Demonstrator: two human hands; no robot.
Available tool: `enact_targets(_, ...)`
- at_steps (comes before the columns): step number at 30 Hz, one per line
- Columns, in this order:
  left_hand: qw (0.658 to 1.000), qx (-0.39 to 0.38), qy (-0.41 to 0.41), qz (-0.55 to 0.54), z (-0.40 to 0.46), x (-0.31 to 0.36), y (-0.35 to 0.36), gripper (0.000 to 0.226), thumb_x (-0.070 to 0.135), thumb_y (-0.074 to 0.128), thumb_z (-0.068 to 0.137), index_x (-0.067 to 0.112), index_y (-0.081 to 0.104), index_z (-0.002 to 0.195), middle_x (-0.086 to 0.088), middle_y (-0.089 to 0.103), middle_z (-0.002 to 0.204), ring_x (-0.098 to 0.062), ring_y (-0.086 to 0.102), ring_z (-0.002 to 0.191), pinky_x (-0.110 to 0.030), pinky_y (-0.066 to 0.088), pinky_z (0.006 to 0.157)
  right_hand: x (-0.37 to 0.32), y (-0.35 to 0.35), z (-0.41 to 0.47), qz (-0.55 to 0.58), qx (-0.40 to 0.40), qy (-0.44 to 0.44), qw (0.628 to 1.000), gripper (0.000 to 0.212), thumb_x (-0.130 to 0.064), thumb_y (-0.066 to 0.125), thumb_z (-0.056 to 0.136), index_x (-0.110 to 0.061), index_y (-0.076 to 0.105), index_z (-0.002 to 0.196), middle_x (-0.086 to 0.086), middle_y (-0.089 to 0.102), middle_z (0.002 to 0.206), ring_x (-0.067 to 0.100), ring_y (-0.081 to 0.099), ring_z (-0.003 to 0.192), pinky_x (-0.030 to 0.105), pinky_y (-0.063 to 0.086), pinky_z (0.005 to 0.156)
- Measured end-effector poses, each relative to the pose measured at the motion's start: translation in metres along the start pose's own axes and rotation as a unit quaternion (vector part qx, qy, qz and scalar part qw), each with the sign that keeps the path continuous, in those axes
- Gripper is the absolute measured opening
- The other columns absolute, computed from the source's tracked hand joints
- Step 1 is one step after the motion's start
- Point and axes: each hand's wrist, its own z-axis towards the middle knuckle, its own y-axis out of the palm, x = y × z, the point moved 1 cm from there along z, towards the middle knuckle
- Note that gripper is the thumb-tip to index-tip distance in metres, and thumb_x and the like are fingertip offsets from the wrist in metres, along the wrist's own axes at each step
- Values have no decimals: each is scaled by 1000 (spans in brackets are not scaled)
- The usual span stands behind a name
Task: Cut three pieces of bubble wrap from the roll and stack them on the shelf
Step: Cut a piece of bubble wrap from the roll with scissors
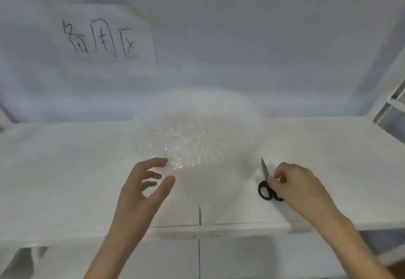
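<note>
A big roll of clear bubble wrap stands in the middle of the white shelf, blurred and glinting. My left hand hovers at its lower left edge with fingers spread; the fingertips are just at the wrap, holding nothing. Black-handled scissors lie on the shelf to the right of the roll, blade pointing away from me. My right hand rests over the scissor handles with fingers curled onto them; the scissors still lie flat on the shelf.
A white sheet with handwritten black characters hangs on the pale back wall. The shelf's front edge runs below my wrists, with a lower white panel beneath. A white frame stands at the far right.
</note>
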Motion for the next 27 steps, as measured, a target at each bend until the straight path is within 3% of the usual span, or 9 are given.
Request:
enact_targets(3, 996, 64, 28, -60, -8, -22, 22, 43, 15, 76, 80, 47, 54, 99, 16, 60, 111, -12, 64, 93, -18, 53, 78, 11, 29, 5, -45, 24, 9, 999, 24, -36, 58, 82, -14, 54, 75, 1, 54, 78, 20, 54, 67, 30, 40, 52)
enact_targets(7, 982, 135, 112, -64, -13, -44, 45, 47, 35, 71, 69, 55, 42, 100, 24, 43, 114, -8, 58, 89, -11, 50, 80, 27, 48, 11, -65, 75, 7, 995, 36, -46, 57, 82, -14, 51, 67, 2, 46, 78, 18, 47, 60, 27, 29, 48)
enact_targets(9, 980, 156, 108, -54, -15, -60, 50, 44, 42, 68, 68, 54, 40, 100, 24, 41, 113, -7, 56, 88, -15, 51, 78, 33, 48, 15, -98, 81, 5, 992, 41, -49, 58, 79, -13, 51, 59, 3, 48, 75, 20, 49, 58, 28, 29, 48)
enact_targets(13, 993, 88, 65, -34, -28, -78, 54, 21, 50, 63, 70, 35, 59, 84, 14, 60, 87, -3, 57, 76, -17, 45, 69, 36, 51, 15, -119, 80, 1, 990, 46, -47, 61, 76, -12, 42, 54, 4, 47, 60, 23, 44, 50, 29, 29, 47)
enact_targets(16, 999, -10, 43, -2, -40, -74, 62, 22, 46, 69, 74, 25, 66, 75, 7, 66, 74, -7, 58, 63, -13, 45, 63, 37, 52, 5, -89, 117, -3, 989, 47, -43, 63, 77, -10, 38, 54, 7, 47, 57, 25, 44, 49, 29, 29, 47)
enact_targets(19, 995, -51, 63, 57, -48, -78, 68, 15, 40, 73, 78, 29, 69, 86, 9, 69, 78, -1, 63, 69, -10, 47, 66, 49, 49, -17, -5, 187, -26, 982, 50, -40, 65, 79, -4, 44, 52, 14, 51, 52, 27, 44, 50, 30, 28, 47)
enact_targets(21, 994, -65, 62, 55, -48, -77, 66, 17, 45, 70, 80, 30, 70, 88, 8, 72, 80, -6, 67, 78, -22, 51, 78, 60, 42, -40, 80, 187, -31, 979, 56, -43, 64, 81, 6, 57, 56, 20, 63, 56, 27, 48, 52, 31, 31, 50)
enact_targets(24, 993, -93, 38, 57, -54, -72, 71, 29, 59, 61, 75, 36, 70, 90, 13, 76, 82, -12, 71, 89, -43, 50, 95, 77, 42, -81, 307, 92, -49, 946, 46, -38, 68, 84, 5, 70, 67, 19, 72, 70, 12, 65, 54, 31, 52, 56)
enact_targets(27, 995, -80, 14, 51, -57, -70, 79, 31, 59, 60, 73, 34, 72, 88, 14, 77, 81, -10, 73, 85, -49, 49, 97, 86, 58, -116, 519, -36, -48, 853, 27, -19, 65, 85, 5, 73, 78, 17, 76, 83, 18, 69, 69, 21, 61, 64)
